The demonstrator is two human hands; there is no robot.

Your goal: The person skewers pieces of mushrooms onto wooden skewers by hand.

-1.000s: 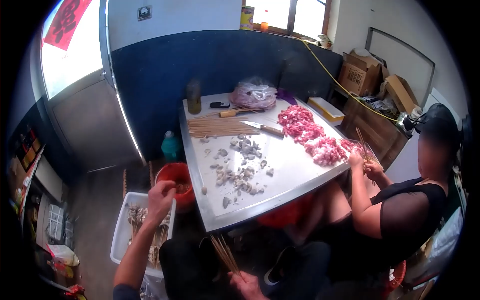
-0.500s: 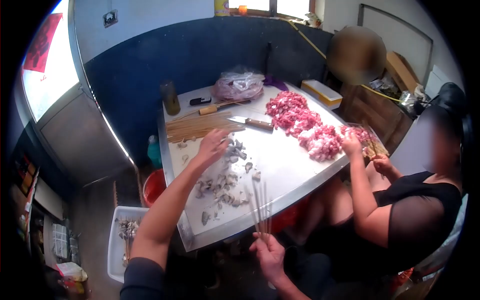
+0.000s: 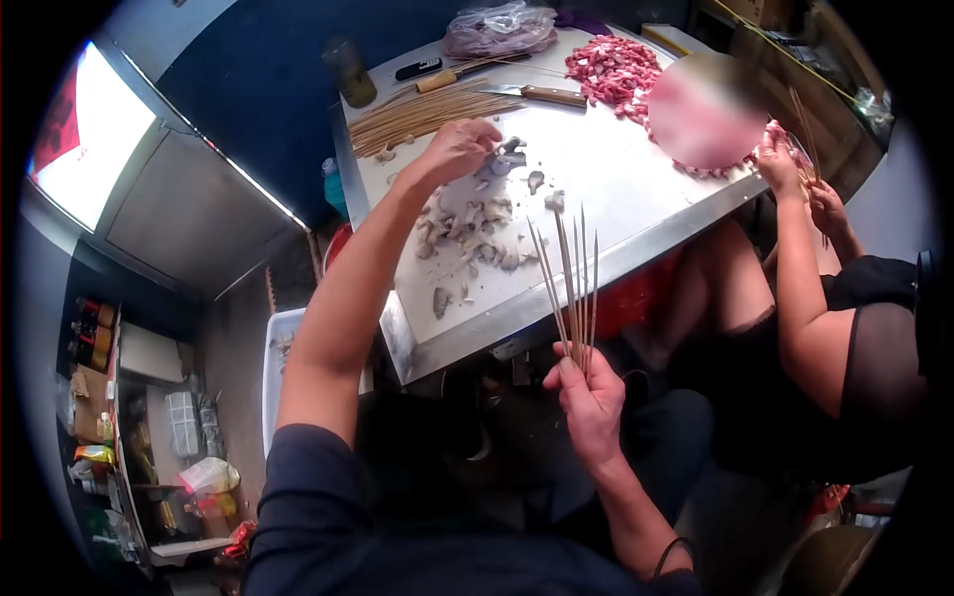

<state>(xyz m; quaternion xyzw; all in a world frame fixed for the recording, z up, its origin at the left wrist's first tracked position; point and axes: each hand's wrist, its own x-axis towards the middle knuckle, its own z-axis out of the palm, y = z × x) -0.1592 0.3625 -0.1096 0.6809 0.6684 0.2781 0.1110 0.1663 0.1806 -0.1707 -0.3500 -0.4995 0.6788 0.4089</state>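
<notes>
My left hand (image 3: pixel 459 149) is over the far end of the grey mushroom pieces (image 3: pixel 477 228) on the white table (image 3: pixel 606 159). Its fingers are pinched together at a grey piece (image 3: pixel 510 146). In front of the table's near edge, my right hand (image 3: pixel 588 397) is closed round the lower ends of several thin wooden skewers (image 3: pixel 576 288), which point up and fan out. Beyond my left hand lie a bundle of loose skewers (image 3: pixel 417 114) and a knife (image 3: pixel 547 95) with a wooden handle.
A co-worker's hands (image 3: pixel 780 164) hold skewers at the right, beside the red meat pieces (image 3: pixel 611 70). A plastic bag (image 3: pixel 502 32), a phone (image 3: pixel 418 69) and a jar (image 3: pixel 349 74) stand along the far side. A white tub (image 3: pixel 280 343) is at lower left.
My left hand has gone from above the floor tub up to the mushroom pieces. My right hand has risen with the skewers, now upright before the table edge. The view has tilted down.
</notes>
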